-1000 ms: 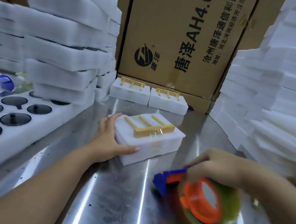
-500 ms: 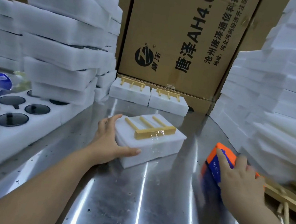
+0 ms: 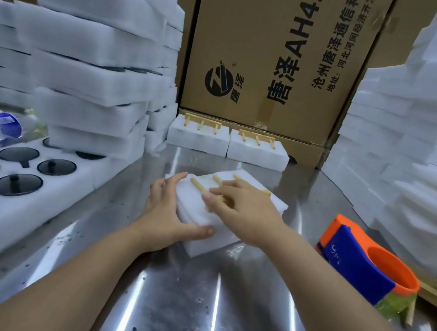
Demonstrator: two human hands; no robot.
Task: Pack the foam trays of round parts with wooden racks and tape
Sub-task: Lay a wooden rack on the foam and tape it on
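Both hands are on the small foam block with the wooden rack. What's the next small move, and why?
Probably slide the foam block over beside the two finished packs by the cardboard box. The right hand lies flat on the wooden rack, the left hand braces the block's side, and the tape dispenser sits unheld on the table, so taping looks done.

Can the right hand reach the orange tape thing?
Probably yes. The tape dispenser stands on the table just right of the right hand, with nothing between them.
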